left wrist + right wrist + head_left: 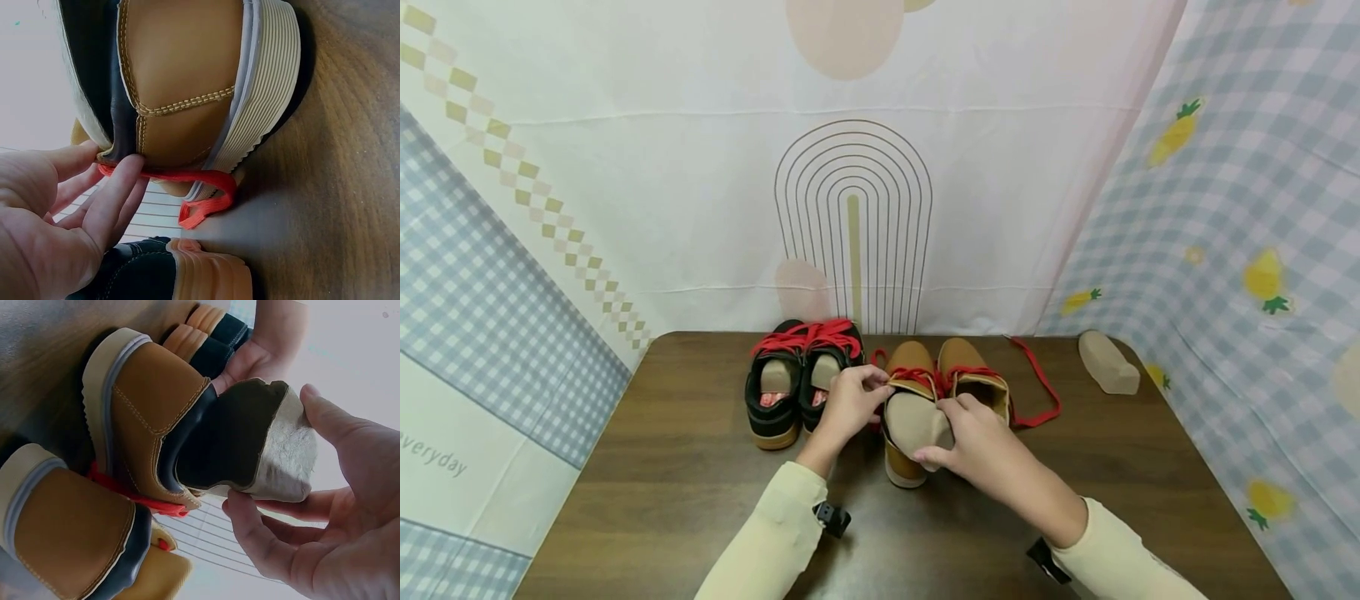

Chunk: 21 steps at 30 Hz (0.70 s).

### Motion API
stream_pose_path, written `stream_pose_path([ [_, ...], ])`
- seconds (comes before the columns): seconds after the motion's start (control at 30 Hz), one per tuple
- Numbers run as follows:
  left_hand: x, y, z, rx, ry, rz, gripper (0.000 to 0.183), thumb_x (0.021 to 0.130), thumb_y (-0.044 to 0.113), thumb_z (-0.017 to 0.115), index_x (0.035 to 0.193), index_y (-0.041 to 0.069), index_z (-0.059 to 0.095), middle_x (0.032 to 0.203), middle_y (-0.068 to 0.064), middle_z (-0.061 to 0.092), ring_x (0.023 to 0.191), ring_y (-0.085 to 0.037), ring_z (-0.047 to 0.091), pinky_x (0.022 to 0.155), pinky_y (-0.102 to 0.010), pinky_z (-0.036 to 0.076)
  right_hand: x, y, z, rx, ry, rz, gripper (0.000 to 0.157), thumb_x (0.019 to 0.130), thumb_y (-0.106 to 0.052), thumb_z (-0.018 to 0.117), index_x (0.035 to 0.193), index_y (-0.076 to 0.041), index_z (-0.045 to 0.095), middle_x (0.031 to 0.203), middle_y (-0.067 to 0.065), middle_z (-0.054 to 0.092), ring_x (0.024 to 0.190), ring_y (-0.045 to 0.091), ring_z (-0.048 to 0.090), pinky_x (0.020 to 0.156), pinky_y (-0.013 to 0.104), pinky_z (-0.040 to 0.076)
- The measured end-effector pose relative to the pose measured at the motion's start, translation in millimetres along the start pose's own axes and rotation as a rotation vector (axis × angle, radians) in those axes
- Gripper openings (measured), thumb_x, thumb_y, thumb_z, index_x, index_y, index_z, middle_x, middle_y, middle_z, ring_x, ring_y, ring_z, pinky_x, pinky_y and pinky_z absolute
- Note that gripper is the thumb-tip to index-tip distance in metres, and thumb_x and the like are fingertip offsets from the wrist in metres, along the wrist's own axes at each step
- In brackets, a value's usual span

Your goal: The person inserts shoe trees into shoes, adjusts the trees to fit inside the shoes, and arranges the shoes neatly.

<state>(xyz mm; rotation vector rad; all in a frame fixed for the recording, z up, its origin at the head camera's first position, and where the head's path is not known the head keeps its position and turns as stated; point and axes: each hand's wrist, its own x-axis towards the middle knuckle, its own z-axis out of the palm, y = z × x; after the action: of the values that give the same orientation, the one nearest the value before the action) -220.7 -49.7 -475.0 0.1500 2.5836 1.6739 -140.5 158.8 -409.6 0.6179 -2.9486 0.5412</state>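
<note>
A tan shoe [904, 471] with red laces stands at the middle of the table. Its opening edge, beside the red lace [219, 180], is pinched between the thumb and fingers of my left hand [850, 407]. My right hand [981, 437] grips a beige molded paper shoe insert [912, 423] by its heel end. In the right wrist view the insert [287, 450] tilts up out of the shoe opening, showing its dark hollow side; its front end is hidden in the shoe. A second tan shoe [962, 354] stands just right, its opening uncovered.
On the left stands a pair of black shoes [773, 439] with red laces and beige inserts inside. Another beige insert [1108, 364] lies at the table's back right corner. A loose red lace [1043, 385] trails across the brown table [1120, 483]. Patterned cloth hangs behind and at both sides.
</note>
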Motion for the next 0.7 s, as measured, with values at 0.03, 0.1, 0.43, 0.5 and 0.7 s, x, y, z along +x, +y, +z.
stream_pose_path([
  [0.03,0.4,-0.1,0.0,0.002,0.001,0.0,0.009,0.096,0.012,0.074,0.104,0.009,0.076,0.094,-0.009,0.073,0.072,-0.016,0.07,0.057,-0.034,0.062,1.1,-0.9,0.7,-0.005,-0.001,0.001,0.073,0.078,-0.052,0.087,0.123,0.002,0.069,0.101,0.011,0.065,0.078,0.018,0.059,0.069,0.038,0.055],
  [0.1,0.7,-0.4,0.3,0.007,0.001,0.002,0.009,0.096,0.012,0.074,0.103,0.009,0.076,0.094,-0.009,0.073,0.071,-0.015,0.069,0.056,-0.032,0.061,3.4,-2.4,2.1,-0.009,-0.005,0.007,0.071,0.078,-0.052,0.086,0.123,0.0,0.069,0.101,0.011,0.064,0.076,0.018,0.058,0.068,0.039,0.054],
  [0.43,1.4,-0.8,0.8,0.027,0.006,0.015,0.008,0.096,0.013,0.074,0.102,0.009,0.076,0.094,-0.009,0.074,0.071,-0.015,0.069,0.054,-0.029,0.06,9.7,0.1,3.0,0.05,-0.037,-0.023,0.064,0.081,-0.048,0.085,0.125,-0.005,0.069,0.117,0.014,0.068,0.104,0.03,0.067,0.088,0.047,0.057],
  [0.5,1.5,-1.0,0.9,0.028,0.006,0.013,0.008,0.096,0.014,0.074,0.102,0.01,0.076,0.094,-0.008,0.074,0.071,-0.015,0.069,0.055,-0.029,0.06,9.0,2.5,0.9,0.083,-0.05,-0.026,0.061,0.082,-0.045,0.085,0.127,-0.006,0.068,0.118,0.013,0.068,0.108,0.03,0.067,0.091,0.048,0.057],
  [0.7,1.4,-1.4,0.9,0.031,0.012,0.015,0.008,0.096,0.014,0.075,0.103,0.01,0.077,0.093,-0.008,0.074,0.072,-0.016,0.07,0.055,-0.029,0.06,8.1,6.6,-2.1,0.122,-0.046,-0.058,0.052,0.085,-0.039,0.084,0.126,-0.01,0.069,0.118,0.01,0.069,0.111,0.029,0.066,0.095,0.049,0.055],
])
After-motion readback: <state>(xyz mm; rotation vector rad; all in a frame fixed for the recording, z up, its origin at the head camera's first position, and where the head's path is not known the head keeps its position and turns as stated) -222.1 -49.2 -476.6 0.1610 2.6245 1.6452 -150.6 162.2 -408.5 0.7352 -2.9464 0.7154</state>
